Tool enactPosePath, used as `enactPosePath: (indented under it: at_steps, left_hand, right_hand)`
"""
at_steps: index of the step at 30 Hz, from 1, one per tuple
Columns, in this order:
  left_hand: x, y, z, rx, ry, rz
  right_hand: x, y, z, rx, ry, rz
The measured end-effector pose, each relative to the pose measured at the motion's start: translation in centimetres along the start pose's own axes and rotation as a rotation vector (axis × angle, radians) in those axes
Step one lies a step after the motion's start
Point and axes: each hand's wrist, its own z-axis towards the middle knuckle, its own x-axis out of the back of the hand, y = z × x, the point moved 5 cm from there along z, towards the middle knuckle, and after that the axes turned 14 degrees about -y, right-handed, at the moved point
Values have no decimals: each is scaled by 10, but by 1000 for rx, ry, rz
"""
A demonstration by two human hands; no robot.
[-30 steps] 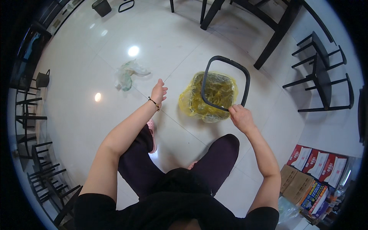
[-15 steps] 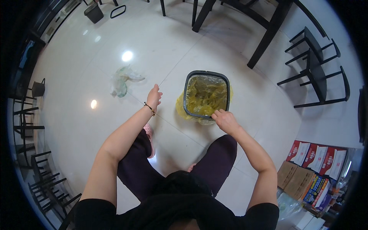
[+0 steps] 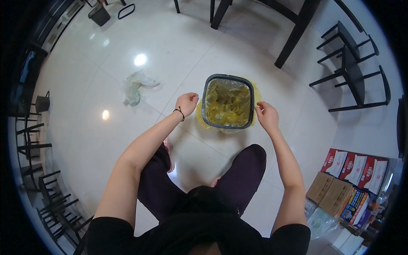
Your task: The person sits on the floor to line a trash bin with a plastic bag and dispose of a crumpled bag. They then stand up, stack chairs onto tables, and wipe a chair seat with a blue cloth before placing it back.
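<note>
A square trash bin (image 3: pixel 228 126) with a dark rim stands on the floor in front of me. Its yellow bin liner (image 3: pixel 229 104) covers the inside and hangs loosely over the outside of the rim. At the bin's right edge, my right hand (image 3: pixel 267 117) has thumb and fingers bent together on the overhanging liner. My left hand (image 3: pixel 187 104), wearing a dark bracelet, is held just left of the bin, apart from it. Its fingers are curled in, with nothing visible in them. A crumpled translucent plastic bag (image 3: pixel 137 87) lies farther left on the floor.
A dark table leg (image 3: pixel 293 40) and black chairs (image 3: pixel 352 76) stand at the far right. Red-and-white boxes (image 3: pixel 350 168) and brown cartons (image 3: pixel 330 193) are stacked at the near right. Another small bin (image 3: pixel 99 15) and a loose dark frame (image 3: pixel 126 11) are at the far left.
My right hand has moved from the rim's near right corner up along its right side. My left hand has shifted right toward the bin, its fingers now curled.
</note>
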Motion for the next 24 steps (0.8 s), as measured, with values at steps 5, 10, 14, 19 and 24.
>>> enactPosePath:
  at_steps: [5,10,14,19,24]
  left_hand:
    - [-6,4,8,23,-40,80]
    - [-11,7,11,28,-75,70]
    - [-16,18,9,38,-31,117]
    - [-20,31,6,63,3,229]
    - [-18,33,8,169,1,321]
  right_hand:
    - [-19,33,32,-115,37,212]
    - [-27,25,40,-229,-61,180]
    - [-28,32,42,-272,-27,161]
    - [-24,34,46,-268,6,120]
    - [-30,32,46,-276,-32,112]
